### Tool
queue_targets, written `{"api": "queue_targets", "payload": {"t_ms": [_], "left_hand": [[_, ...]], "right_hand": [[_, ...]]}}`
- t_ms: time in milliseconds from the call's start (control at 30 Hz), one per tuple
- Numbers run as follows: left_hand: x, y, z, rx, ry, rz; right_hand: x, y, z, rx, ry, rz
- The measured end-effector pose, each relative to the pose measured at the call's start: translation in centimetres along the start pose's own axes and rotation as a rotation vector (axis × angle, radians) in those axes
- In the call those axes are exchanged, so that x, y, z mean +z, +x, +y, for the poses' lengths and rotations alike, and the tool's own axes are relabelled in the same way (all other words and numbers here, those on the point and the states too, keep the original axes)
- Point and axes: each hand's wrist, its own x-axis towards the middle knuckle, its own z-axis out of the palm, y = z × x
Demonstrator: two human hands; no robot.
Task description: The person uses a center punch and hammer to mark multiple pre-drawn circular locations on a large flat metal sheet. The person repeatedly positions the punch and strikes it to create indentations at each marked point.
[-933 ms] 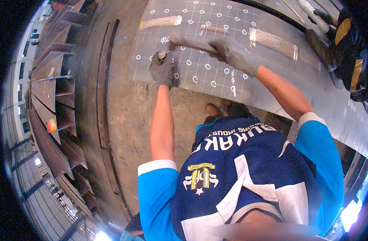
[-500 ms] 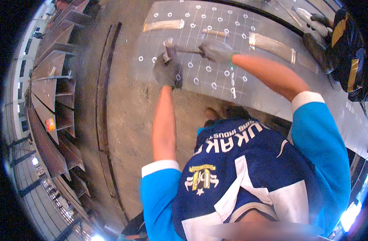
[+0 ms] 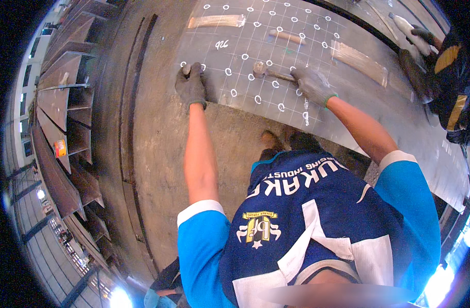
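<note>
My gloved left hand (image 3: 191, 88) is closed around a short metal punch (image 3: 186, 68), with only its blunt top showing. That hand sits at the near left corner of a flat grey steel plate (image 3: 276, 50), beside a chalked circle. To the right, my gloved right hand (image 3: 313, 84) grips a hammer (image 3: 278, 75) by its handle. The hammer's head points left, over the plate and apart from the punch. White grid lines with small circles at their crossings cover the plate. The punch's lower tip is hidden by my left hand.
A wooden-handled tool (image 3: 288, 36) lies on the plate between two strips of tape (image 3: 217, 21). At the upper right, another person (image 3: 445, 77) in dark clothing and gloves stands by the plate. Steel beams (image 3: 55, 169) are stacked along the left.
My left hand has shifted left to another circle, with the punch. The hammer has moved right, away from the left hand, where its head was before.
</note>
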Motion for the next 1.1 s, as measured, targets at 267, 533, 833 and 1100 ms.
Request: {"api": "queue_targets", "payload": {"t_ms": [267,533,833,1100], "left_hand": [[0.5,1.2,-0.1,0.001,-0.092,-0.027],[0.7,2.5,-1.0,0.011,0.008,-0.01],[1.0,3.0,-1.9,0.002,-0.043,0.011],[1.0,2.5,-1.1,-0.026,-0.058,-0.046]], "right_hand": [[0.7,0.5,0.9,-0.048,-0.105,0.009],[1.3,0.6,1.2,-0.063,-0.083,0.045],[1.0,0.6,1.1,-0.029,-0.072,-0.001],[-0.5,1.9,-0.4,-0.17,0.022,0.046]]}}
